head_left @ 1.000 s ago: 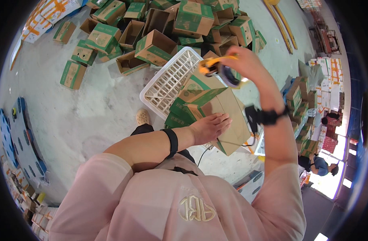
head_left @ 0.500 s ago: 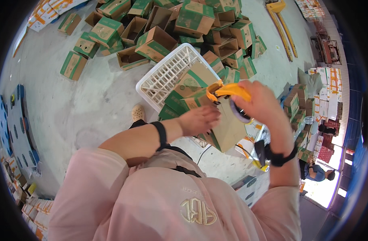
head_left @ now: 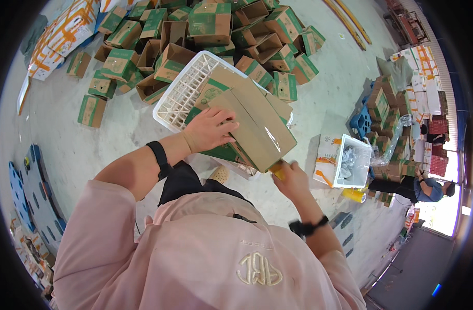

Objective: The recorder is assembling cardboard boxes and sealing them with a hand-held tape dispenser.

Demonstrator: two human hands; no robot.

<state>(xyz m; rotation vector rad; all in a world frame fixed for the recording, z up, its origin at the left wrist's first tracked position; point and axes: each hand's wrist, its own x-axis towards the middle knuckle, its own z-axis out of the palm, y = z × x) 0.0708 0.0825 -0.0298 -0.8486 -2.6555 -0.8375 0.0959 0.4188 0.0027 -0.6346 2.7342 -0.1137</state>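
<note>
You stand on a grey, smooth concrete floor (head_left: 128, 139), and your working surface is a white plastic crate (head_left: 185, 88) in the middle of the frame, its lattice base facing up. Across the upper centre spreads a heap of brown-and-green cartons (head_left: 210, 26); taped white boxes (head_left: 66, 31) fill the upper left, and blue pallets (head_left: 37, 191) stand at the left edge. Right of centre sits an open foam box (head_left: 350, 185) with clear plastic inside, and another person (head_left: 430, 188) is near the bright doorway (head_left: 438, 212) at the far right.

The carton (head_left: 262, 124) you are handling lies slantwise over the crate, at the centre, its plain brown face up with a glossy strip near the right end. Your left hand (head_left: 213, 129) rests palm down on its left edge, fingers loosely spread, gripping nothing. Your right hand (head_left: 293, 183) is closed round a yellow tape dispenser (head_left: 279, 169) at the carton's lower right corner; most of the tool is hidden.

Green print marks the cartons, too small to read. Your pink shirt (head_left: 195, 243) carries a pale stitched emblem (head_left: 259, 268) below a line of small lettering.
</note>
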